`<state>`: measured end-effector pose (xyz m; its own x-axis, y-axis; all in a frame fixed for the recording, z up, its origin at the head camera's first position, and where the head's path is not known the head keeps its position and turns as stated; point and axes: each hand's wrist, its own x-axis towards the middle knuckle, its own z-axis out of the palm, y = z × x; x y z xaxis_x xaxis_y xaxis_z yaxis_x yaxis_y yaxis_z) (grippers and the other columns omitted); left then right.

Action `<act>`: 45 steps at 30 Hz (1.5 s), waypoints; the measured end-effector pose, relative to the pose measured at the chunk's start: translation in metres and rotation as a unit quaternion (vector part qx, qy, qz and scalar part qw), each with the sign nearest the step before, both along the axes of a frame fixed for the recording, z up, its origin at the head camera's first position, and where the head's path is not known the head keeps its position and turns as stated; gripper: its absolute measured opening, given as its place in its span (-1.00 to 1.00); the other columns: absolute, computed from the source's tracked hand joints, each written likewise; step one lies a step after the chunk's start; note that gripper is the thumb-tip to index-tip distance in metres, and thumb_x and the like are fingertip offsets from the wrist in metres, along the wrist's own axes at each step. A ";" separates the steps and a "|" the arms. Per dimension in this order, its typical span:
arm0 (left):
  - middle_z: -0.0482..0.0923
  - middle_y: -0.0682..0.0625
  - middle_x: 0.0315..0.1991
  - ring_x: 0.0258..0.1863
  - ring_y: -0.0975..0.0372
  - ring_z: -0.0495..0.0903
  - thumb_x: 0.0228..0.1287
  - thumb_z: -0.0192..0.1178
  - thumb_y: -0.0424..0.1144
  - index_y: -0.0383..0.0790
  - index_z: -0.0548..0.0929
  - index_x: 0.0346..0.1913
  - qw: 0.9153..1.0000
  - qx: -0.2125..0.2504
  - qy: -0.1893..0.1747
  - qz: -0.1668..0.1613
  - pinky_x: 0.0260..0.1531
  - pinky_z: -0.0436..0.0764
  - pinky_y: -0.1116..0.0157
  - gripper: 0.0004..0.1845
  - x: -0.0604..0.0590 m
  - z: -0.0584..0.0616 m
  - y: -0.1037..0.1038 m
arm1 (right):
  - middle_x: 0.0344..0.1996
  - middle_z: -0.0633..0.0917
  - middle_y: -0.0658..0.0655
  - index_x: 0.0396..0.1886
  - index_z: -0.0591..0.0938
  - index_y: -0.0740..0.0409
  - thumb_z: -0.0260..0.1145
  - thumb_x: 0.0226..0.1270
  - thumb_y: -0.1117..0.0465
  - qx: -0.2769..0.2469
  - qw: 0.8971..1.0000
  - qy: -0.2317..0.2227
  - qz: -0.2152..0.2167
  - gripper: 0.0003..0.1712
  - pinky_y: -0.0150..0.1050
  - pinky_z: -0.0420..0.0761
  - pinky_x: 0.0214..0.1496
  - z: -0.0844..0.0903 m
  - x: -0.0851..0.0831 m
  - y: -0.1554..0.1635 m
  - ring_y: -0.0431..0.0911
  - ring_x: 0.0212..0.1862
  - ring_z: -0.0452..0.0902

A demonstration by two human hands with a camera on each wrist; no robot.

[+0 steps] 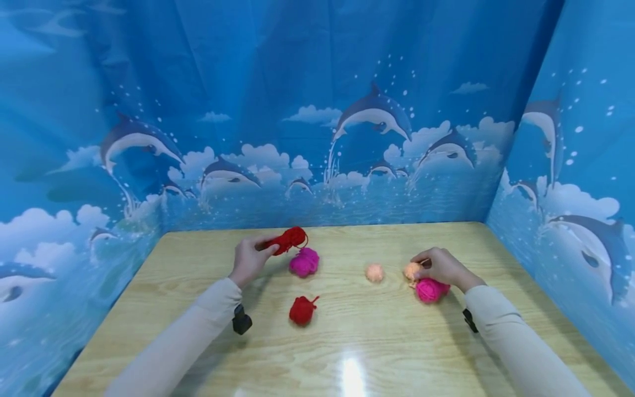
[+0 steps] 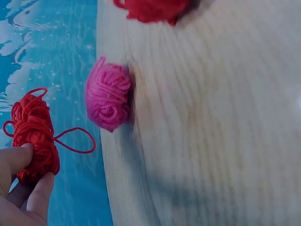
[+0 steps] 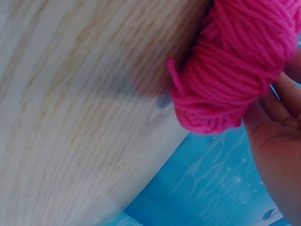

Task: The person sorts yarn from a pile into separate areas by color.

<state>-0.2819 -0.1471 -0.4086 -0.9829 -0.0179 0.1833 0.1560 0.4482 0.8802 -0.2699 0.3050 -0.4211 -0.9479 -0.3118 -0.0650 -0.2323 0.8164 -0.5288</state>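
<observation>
My left hand (image 1: pixel 249 260) pinches a red yarn skein (image 2: pixel 35 136) between thumb and fingers, lifted over the far left of the table. A thin loop of strand hangs from it. Just beside it lies a magenta ball of yarn (image 1: pixel 304 262). On the right, my right hand (image 1: pixel 444 267) grips a peach ball of yarn (image 1: pixel 412 271) with thumb and fingertips. A hot-pink ball of yarn (image 1: pixel 429 290) sits right below that hand; in the right wrist view this pink yarn (image 3: pixel 230 70) covers the fingertips and the peach ball is hidden.
Another red ball of yarn (image 1: pixel 302 311) lies nearer the front, left of centre. A second peach ball (image 1: pixel 374 272) rests between the hands. The wooden table (image 1: pixel 347 336) is bordered at the back and sides by a blue dolphin-print curtain (image 1: pixel 297 82).
</observation>
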 end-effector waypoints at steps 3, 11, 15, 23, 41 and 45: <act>0.69 -0.14 -0.07 -0.12 0.13 0.66 0.25 0.29 -0.26 -0.17 0.70 0.04 1.000 0.004 -0.007 0.005 -0.30 0.63 0.36 -0.70 0.006 0.000 -0.005 | -0.09 0.68 0.32 -0.03 0.66 0.39 0.46 0.13 0.23 0.001 1.000 0.002 0.000 -0.57 -0.01 0.63 -0.08 0.000 0.000 0.000 0.17 -0.06 0.61; 0.68 -0.10 -0.05 -0.08 0.15 0.65 0.25 0.29 -0.24 -0.13 0.69 0.07 1.000 0.023 -0.004 0.019 -0.26 0.63 0.38 -0.68 0.024 0.003 -0.016 | -0.07 0.68 0.33 -0.02 0.65 0.38 0.44 0.15 0.23 0.001 1.000 -0.002 -0.001 -0.57 0.00 0.62 -0.05 0.000 -0.001 0.000 0.18 -0.04 0.60; 0.66 -0.10 -0.02 -0.09 0.16 0.65 0.26 0.28 -0.24 -0.13 0.67 0.10 0.999 0.022 -0.015 0.023 -0.23 0.65 0.36 -0.66 0.033 0.005 -0.020 | -0.08 0.68 0.34 -0.02 0.65 0.39 0.45 0.15 0.23 0.000 1.000 -0.002 0.003 -0.57 0.00 0.63 -0.06 0.000 -0.001 0.000 0.19 -0.04 0.61; 0.65 -0.13 0.00 -0.10 0.13 0.65 0.22 0.32 -0.25 -0.19 0.68 0.06 0.998 0.046 -0.022 0.021 -0.25 0.65 0.39 -0.66 0.049 0.005 -0.026 | -0.08 0.68 0.33 -0.03 0.65 0.39 0.45 0.14 0.21 0.003 1.000 0.000 0.003 -0.56 -0.01 0.63 -0.07 0.000 -0.001 0.001 0.18 -0.05 0.61; 0.68 -0.19 -0.06 -0.08 0.11 0.66 0.15 0.36 -0.32 -0.28 0.71 0.00 0.998 0.009 -0.055 0.025 -0.25 0.63 0.43 -0.68 0.084 -0.021 -0.025 | -0.08 0.68 0.33 -0.03 0.65 0.39 0.44 0.15 0.24 0.002 1.000 0.000 -0.001 -0.58 0.00 0.62 -0.05 -0.002 -0.002 0.001 0.18 -0.04 0.61; 0.68 -0.22 -0.09 -0.10 0.10 0.67 0.13 0.37 -0.36 -0.32 0.72 -0.05 0.999 0.000 -0.045 0.028 -0.26 0.62 0.44 -0.71 0.091 -0.027 -0.023 | -0.08 0.68 0.33 -0.03 0.65 0.39 0.44 0.15 0.23 0.002 1.000 0.001 0.000 -0.58 0.00 0.63 -0.06 -0.002 -0.001 0.000 0.18 -0.04 0.61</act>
